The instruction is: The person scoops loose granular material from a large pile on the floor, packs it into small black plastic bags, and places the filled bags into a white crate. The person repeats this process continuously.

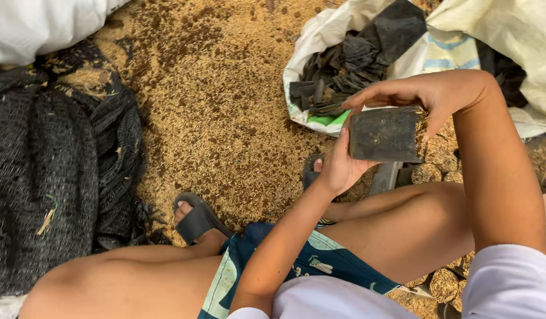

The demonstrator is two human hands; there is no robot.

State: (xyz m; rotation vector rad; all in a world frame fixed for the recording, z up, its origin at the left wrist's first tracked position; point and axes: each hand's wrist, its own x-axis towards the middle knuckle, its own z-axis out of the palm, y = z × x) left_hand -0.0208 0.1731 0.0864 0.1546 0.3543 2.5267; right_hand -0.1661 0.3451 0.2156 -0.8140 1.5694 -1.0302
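Observation:
A small black plastic bag [384,134], stuffed full and blocky, is held between both hands at the right of the head view. My left hand [339,168] cups its left end from below. My right hand [412,93] reaches over the top with fingers pointing left, gripping its upper edge and right side. Husk-like brown filling shows at the bag's right end under my right hand. My knees and blue patterned shorts [296,260] are below the hands.
An open white sack [320,35] of flat black plastic bags [350,62] lies just beyond the hands. Filled husk-topped bags [441,156] stand by my right leg. Loose rice husk [214,106] covers the ground. Black mesh netting [54,165] lies at left.

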